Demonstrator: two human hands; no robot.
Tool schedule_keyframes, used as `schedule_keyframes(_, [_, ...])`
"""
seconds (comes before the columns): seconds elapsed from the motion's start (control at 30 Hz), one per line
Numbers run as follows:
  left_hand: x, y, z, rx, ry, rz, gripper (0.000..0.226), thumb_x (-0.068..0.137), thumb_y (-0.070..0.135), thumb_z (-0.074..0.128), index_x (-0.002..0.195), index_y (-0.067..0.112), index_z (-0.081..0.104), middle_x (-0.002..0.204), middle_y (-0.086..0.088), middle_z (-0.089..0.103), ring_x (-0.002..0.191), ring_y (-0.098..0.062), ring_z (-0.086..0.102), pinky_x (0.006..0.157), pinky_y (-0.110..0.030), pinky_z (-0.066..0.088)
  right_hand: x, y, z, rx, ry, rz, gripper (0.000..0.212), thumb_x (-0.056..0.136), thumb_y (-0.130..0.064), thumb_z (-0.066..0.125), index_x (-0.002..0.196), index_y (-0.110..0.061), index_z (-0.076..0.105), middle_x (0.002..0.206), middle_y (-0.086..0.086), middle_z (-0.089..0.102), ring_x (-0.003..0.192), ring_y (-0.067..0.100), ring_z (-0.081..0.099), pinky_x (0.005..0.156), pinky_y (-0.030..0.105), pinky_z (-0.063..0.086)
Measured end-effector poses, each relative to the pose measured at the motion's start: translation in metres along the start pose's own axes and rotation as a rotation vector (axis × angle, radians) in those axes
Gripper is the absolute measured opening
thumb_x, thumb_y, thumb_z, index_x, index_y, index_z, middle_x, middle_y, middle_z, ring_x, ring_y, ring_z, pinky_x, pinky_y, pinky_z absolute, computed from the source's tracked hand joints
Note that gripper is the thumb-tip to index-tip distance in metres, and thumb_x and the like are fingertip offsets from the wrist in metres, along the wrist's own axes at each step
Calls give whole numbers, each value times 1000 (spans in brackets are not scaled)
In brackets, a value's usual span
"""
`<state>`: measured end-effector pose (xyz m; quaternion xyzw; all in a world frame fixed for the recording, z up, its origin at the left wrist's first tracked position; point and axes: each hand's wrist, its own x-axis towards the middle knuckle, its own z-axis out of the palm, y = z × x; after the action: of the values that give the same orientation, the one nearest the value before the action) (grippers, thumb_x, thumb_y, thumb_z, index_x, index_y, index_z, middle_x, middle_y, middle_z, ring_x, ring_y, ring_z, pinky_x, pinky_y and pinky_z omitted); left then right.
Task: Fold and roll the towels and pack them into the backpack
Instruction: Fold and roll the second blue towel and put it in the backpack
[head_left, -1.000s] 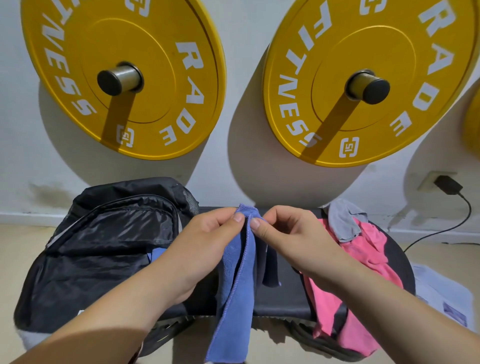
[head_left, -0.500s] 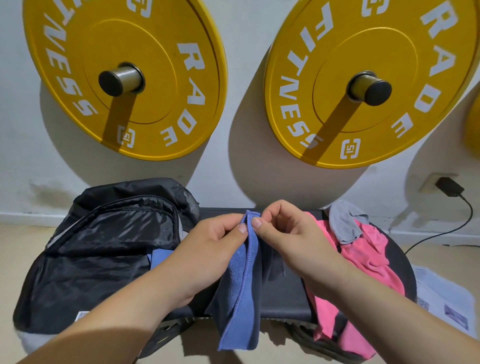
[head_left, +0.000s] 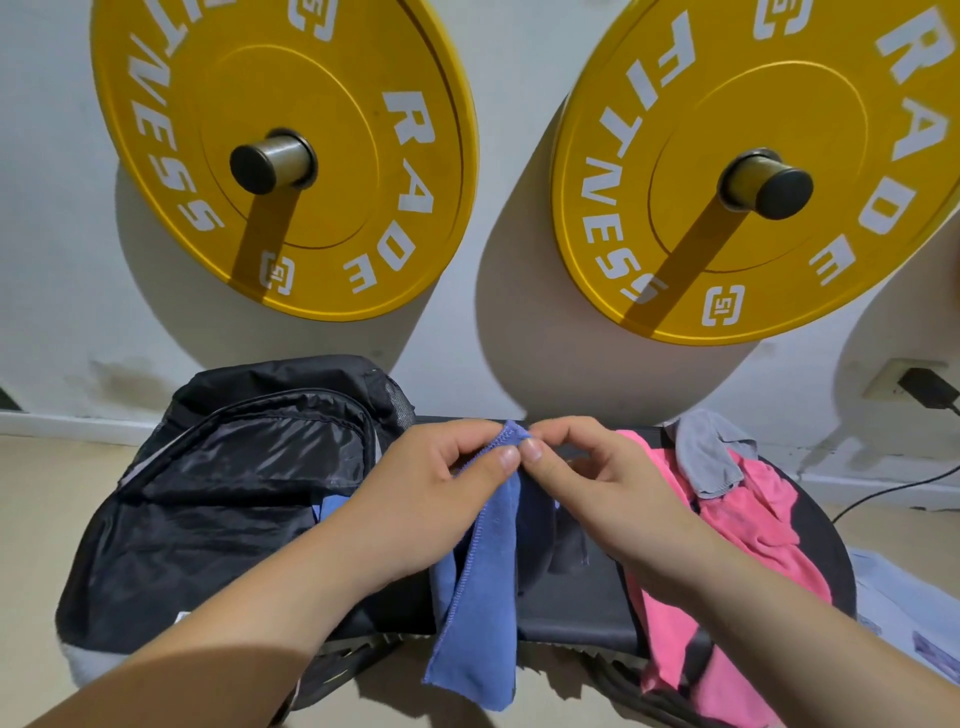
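Backpack (head_left: 218, 499) left; pink towel (head_left: 748, 525) right; blue towel (head_left: 483, 597) between.

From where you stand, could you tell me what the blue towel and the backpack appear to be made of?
Blue towel: soft matte cloth, probably microfibre; it hangs limp and has a stitched edge. Backpack: thin black synthetic fabric, likely nylon or polyester; it shows a crinkled sheen.

Bright, hard light from lower left w/ long wall shadows; wide-angle bending at edges, sharp.
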<state>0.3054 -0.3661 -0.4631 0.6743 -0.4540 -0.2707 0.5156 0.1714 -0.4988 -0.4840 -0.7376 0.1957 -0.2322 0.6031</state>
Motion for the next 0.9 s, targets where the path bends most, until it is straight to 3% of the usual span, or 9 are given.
schedule_keyframes(0.1, [2, 7, -11, -90, 88, -24, 22, 103, 27, 53, 99, 21, 73, 98, -12, 75, 98, -31, 71, 97, -60, 52, 2, 11, -11, -212, -164, 45, 27, 88, -45, 73, 94, -19, 69, 81, 14, 69, 68, 23, 56, 65, 43, 49])
schedule_keyframes(0.23, [6, 15, -22, -173, 235, 30, 27, 100, 37, 50, 94, 14, 64, 96, -30, 64, 83, -25, 62, 86, -60, 52, 3, 29, -20, -488, -292, 131, 12, 89, -32, 72, 92, -21, 70, 88, -1, 77, 83, 23, 71, 82, 42, 59])
schedule_keyframes(0.27, [6, 15, -24, -184, 271, 37, 25, 102, 34, 49, 92, 16, 64, 92, -28, 64, 82, -24, 62, 82, -57, 53, 2, 31, -23, -463, -301, 158, 2, 90, -26, 73, 91, -25, 70, 86, -6, 77, 80, 16, 71, 80, 37, 59])
schedule_keyframes(0.33, [7, 11, -26, -173, 334, 36, 26, 107, 27, 47, 88, 21, 64, 82, -15, 66, 79, -19, 61, 76, -45, 51, 3, 37, -28, -472, -305, 186, 14, 90, -20, 74, 88, -33, 70, 84, -11, 75, 75, 4, 67, 76, 30, 58])
schedule_keyframes(0.4, [7, 4, -27, -125, 355, 29, 27, 107, 25, 47, 87, 24, 64, 80, -5, 66, 78, -16, 62, 76, -40, 50, 4, 47, -34, -577, -278, 219, 9, 85, -28, 77, 86, -31, 69, 81, -6, 72, 72, 11, 64, 78, 38, 58])
schedule_keyframes(0.47, [7, -4, -29, -56, 359, 16, 26, 107, 26, 47, 88, 24, 64, 79, -3, 67, 77, -15, 62, 76, -41, 50, 5, 55, -38, -681, -242, 257, 26, 79, -34, 81, 83, -17, 62, 72, -1, 63, 65, 16, 57, 71, 38, 53])
schedule_keyframes(0.67, [7, -23, -39, 40, 455, -77, 23, 106, 30, 45, 94, 23, 64, 92, -9, 70, 90, -31, 67, 84, -51, 54, 2, 61, -49, -468, -79, 324, 45, 65, -22, 94, 76, -18, 51, 71, 2, 59, 64, 16, 54, 63, 34, 45])
schedule_keyframes(0.8, [9, -30, -46, 47, 513, -95, 27, 104, 34, 44, 97, 11, 58, 100, -27, 62, 92, -42, 63, 88, -62, 51, 0, 51, -60, -266, 19, 278, 30, 77, -8, 87, 77, -15, 57, 70, 6, 62, 66, 20, 58, 64, 37, 47])
schedule_keyframes(0.9, [11, -34, -48, 18, 541, -104, 27, 105, 33, 44, 96, 14, 60, 100, -25, 64, 93, -40, 64, 89, -60, 52, -1, 36, -67, -197, 130, 149, 25, 83, 0, 80, 75, -16, 63, 72, 12, 66, 61, 22, 58, 59, 37, 49])
